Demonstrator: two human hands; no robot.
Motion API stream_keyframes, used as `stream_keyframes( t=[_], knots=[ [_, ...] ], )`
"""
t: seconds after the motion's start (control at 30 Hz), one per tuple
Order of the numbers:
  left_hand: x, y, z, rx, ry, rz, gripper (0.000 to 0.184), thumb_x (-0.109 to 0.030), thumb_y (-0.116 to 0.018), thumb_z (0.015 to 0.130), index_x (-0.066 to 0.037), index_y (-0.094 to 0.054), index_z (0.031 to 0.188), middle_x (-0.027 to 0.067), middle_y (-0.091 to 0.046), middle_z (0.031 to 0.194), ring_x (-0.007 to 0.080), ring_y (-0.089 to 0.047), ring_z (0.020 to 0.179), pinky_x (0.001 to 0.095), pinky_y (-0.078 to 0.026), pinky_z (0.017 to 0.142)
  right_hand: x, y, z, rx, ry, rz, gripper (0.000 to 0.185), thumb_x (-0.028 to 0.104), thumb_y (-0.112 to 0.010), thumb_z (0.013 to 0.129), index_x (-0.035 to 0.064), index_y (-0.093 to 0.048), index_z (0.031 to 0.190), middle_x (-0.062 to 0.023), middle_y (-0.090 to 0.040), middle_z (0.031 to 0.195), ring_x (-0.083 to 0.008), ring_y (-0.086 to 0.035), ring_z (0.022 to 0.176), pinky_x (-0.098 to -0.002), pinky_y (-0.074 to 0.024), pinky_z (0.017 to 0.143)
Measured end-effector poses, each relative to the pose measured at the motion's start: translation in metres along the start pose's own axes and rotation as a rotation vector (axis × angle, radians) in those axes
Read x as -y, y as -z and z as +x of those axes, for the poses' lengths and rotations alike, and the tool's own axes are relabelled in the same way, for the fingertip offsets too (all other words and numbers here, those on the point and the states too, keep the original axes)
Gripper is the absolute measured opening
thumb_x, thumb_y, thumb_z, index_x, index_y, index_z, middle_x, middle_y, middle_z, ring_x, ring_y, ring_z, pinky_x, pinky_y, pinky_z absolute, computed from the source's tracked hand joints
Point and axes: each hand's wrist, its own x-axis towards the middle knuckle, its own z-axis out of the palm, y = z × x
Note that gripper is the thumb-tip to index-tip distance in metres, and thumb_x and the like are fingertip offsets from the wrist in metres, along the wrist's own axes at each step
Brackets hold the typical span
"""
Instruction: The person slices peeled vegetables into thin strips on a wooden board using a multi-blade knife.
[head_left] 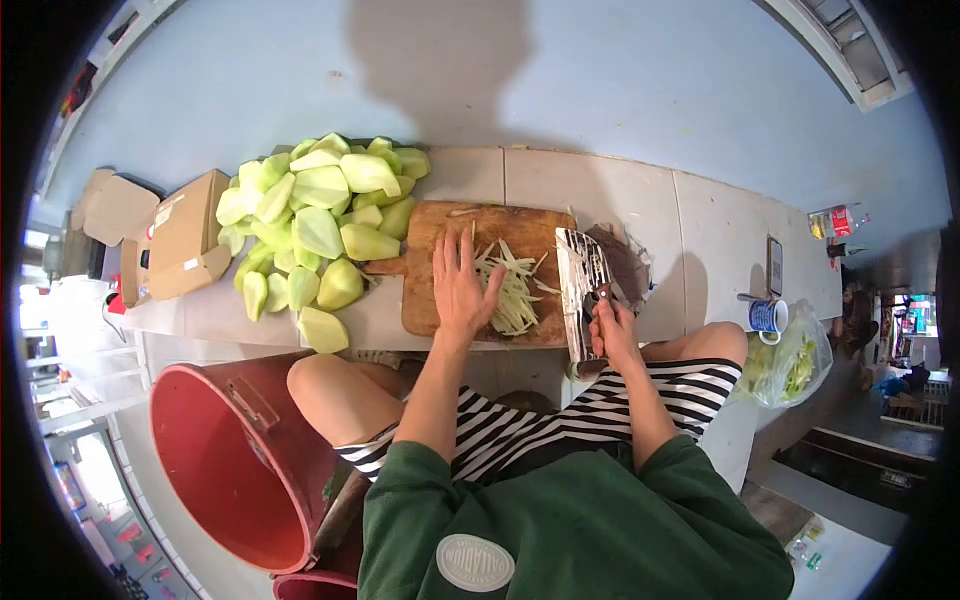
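Observation:
A wooden cutting board [430, 225] lies on the tiled counter with a heap of pale-green shreds [515, 295] on it. My left hand [462, 290] is open, fingers stretched out, at the left side of the heap, with the thumb by the shreds. In my right hand [613, 332] is the dark handle of a cleaver [574, 270], fingers wrapped round it. The broad blade, streaked with pale bits, is over the board's right edge. Left of the board is a pile of peeled pale-green fruit pieces [318, 230], some of them cut flat; their exact kind is unclear.
An open cardboard box [185, 235] stands at the far left. Below the counter's left side is a large red bin [215, 470]. A crumpled brown thing [625, 265] sits beyond the blade. To the right are a phone [775, 265], a mug [765, 317] and a plastic bag [795, 365].

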Motion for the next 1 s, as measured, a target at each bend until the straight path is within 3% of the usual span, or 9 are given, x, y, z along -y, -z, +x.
stream_keyframes(
  t=[0.07, 0.3, 0.4, 0.47, 0.57, 0.7, 0.83, 0.97, 1.0],
  knots=[
    [0.005, 0.0, 0.007, 0.049, -0.063, 0.14, 0.078, -0.044, -0.066, 0.094, 0.004, -0.041, 0.15, 0.0282, -0.04, 0.154, 0.0477, -0.033, 0.145, 0.0546, -0.028, 0.121, -0.002, -0.001, -0.001, 0.006, -0.012, -0.005, 0.036, 0.04, -0.054, 0.108, 0.0051, -0.053, 0.098, -0.0013, -0.052, 0.064, -0.0089, -0.042, 0.04, -0.0267, -0.034, 0.037],
    [-0.009, -0.007, -0.011, 0.101, -0.191, 0.056, 0.074, -0.041, -0.067, 0.093, 0.006, -0.046, 0.145, 0.0269, -0.046, 0.149, 0.0459, -0.038, 0.142, 0.053, -0.029, 0.121, -0.003, -0.034, -0.001, 0.05, 0.006, -0.017, 0.037, 0.04, -0.056, 0.107, 0.0046, -0.054, 0.097, -0.0019, -0.052, 0.065, -0.0098, -0.044, 0.042, -0.0275, -0.0359, 0.037],
    [-0.012, -0.005, -0.013, 0.072, -0.19, -0.023, 0.07, -0.037, -0.069, 0.092, 0.005, -0.048, 0.144, 0.027, -0.047, 0.148, 0.046, -0.04, 0.141, 0.0525, -0.03, 0.12, -0.003, -0.06, -0.004, 0.045, 0.027, -0.087, 0.036, 0.038, -0.056, 0.107, 0.0048, -0.054, 0.096, -0.0015, -0.052, 0.065, -0.0107, -0.046, 0.043, -0.0273, -0.0369, 0.039],
    [-0.005, 0.007, -0.007, -0.007, -0.073, -0.292, 0.068, -0.033, -0.07, 0.091, 0.003, -0.048, 0.144, 0.0267, -0.048, 0.148, 0.0458, -0.04, 0.14, 0.0534, -0.031, 0.119, 0.005, -0.069, -0.006, 0.05, 0.054, -0.14, 0.037, 0.039, -0.055, 0.108, 0.0045, -0.054, 0.095, -0.0022, -0.052, 0.065, -0.0111, -0.046, 0.043, -0.0268, -0.0363, 0.039],
    [0.021, 0.026, 0.007, -0.078, -0.01, -0.004, 0.067, -0.032, -0.069, 0.091, 0.002, -0.048, 0.145, 0.0266, -0.048, 0.148, 0.0457, -0.041, 0.14, 0.0552, -0.03, 0.118, 0.002, -0.062, -0.002, 0.094, 0.047, -0.102, 0.038, 0.04, -0.055, 0.107, 0.0043, -0.054, 0.095, -0.0025, -0.052, 0.065, -0.0113, -0.046, 0.043, -0.0275, -0.037, 0.039],
    [0.018, 0.014, -0.003, 0.02, -0.062, 0.148, 0.071, -0.04, -0.063, 0.095, 0.003, -0.044, 0.148, 0.0266, -0.045, 0.151, 0.0453, -0.035, 0.145, 0.0553, -0.025, 0.122, 0.005, -0.069, -0.007, 0.09, 0.046, -0.12, 0.039, 0.041, -0.055, 0.107, 0.0048, -0.053, 0.095, -0.0027, -0.052, 0.065, -0.0115, -0.046, 0.044, -0.0284, -0.0379, 0.039],
    [-0.006, -0.001, -0.014, 0.089, -0.101, 0.027, 0.076, -0.046, -0.062, 0.096, 0.004, -0.041, 0.15, 0.0275, -0.043, 0.153, 0.0452, -0.033, 0.147, 0.0527, -0.024, 0.123, 0.002, -0.081, -0.002, 0.076, 0.032, -0.118, 0.037, 0.04, -0.053, 0.108, 0.0057, -0.051, 0.095, -0.0028, -0.051, 0.065, -0.0124, -0.046, 0.044, -0.0299, -0.0393, 0.04],
    [-0.009, -0.003, -0.015, 0.028, -0.112, -0.004, 0.07, -0.035, -0.064, 0.097, 0.006, -0.041, 0.15, 0.0286, -0.043, 0.152, 0.0468, -0.036, 0.143, 0.0523, -0.029, 0.12, 0.007, -0.113, 0.006, 0.156, 0.015, -0.201, 0.033, 0.037, -0.053, 0.108, 0.0035, -0.057, 0.107, -0.0041, -0.055, 0.065, -0.0146, -0.051, 0.046, -0.034, -0.0428, 0.043],
    [-0.008, -0.004, -0.016, 0.02, -0.115, 0.001, 0.07, -0.035, -0.064, 0.097, 0.006, -0.041, 0.15, 0.0286, -0.043, 0.152, 0.0468, -0.036, 0.143, 0.0523, -0.029, 0.12, 0.008, -0.123, 0.006, 0.167, 0.058, -0.202, 0.033, 0.036, -0.051, 0.109, 0.004, -0.056, 0.102, -0.0038, -0.053, 0.066, -0.0141, -0.049, 0.045, -0.0327, -0.0412, 0.041]
  ],
)
